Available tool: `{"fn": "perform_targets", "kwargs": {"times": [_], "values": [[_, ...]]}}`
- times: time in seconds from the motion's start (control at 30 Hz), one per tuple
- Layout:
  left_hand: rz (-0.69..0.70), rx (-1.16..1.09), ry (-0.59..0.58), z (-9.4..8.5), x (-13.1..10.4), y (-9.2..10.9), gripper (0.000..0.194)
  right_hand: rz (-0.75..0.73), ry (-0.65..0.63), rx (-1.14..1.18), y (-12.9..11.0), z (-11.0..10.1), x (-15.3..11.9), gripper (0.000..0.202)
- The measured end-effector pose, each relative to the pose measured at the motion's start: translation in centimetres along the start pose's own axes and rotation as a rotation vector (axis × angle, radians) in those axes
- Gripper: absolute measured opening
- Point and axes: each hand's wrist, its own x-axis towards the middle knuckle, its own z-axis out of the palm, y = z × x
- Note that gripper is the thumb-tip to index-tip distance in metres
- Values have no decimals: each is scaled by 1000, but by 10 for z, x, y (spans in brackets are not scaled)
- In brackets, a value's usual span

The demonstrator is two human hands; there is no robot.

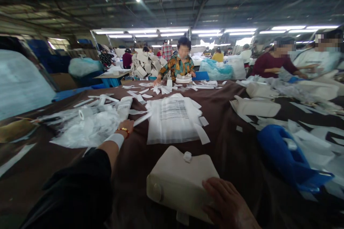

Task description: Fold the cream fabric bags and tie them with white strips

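Dark brown cloth covers a wide tabletop (236, 157) in a large, strip-lit workshop. Nearest, the right hand (228, 205) lies flat on the near right corner of a cream plastic container (181, 182), fingers (215, 189) together, resting on it rather than gripping. The container lies on its side, its small white cap (187, 156) at the far edge. To the left, the left hand (126, 127) reaches out past a black sleeve (77, 189) and a white wrist cuff (115, 139) into a heap of clear plastic bags (86, 128); whether its fingers are spread or closed cannot be seen. Beyond the container lies a flat stack of printed bags (173, 120). A blue object (287, 159) lies to the right. Farther off, paper strips (163, 89) litter the cloth, and other people sit working along the far and right edges.
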Motion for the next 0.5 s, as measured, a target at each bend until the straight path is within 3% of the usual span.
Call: {"fn": "perform_targets", "kwargs": {"times": [0.1, 0.17, 0.23, 0.33, 0.4, 0.47, 0.5], "values": [[59, -22, 85, -1, -9, 29, 11, 72, 8, -20, 4, -4, -8, 44], [111, -65, 198, -18, -14, 52, 6, 185, 37, 24, 9, -4, -12, 42], [167, -125, 331, -52, -18, 77, 12, 283, 72, 114, 13, -5, -11, 33], [258, -262, 584, -122, -27, 117, 29, 379, 142, 285, 15, -14, 1, 25], [354, -554, 790, -164, -38, 148, 33, 477, 205, 432, 11, -24, 15, 23], [364, -978, 792, -185, -56, 180, 31, 595, 202, 667, 2, -33, 31, 24], [288, -1204, 723, -184, -70, 196, 31, 642, 170, 823, -3, -35, 39, 28]]}}
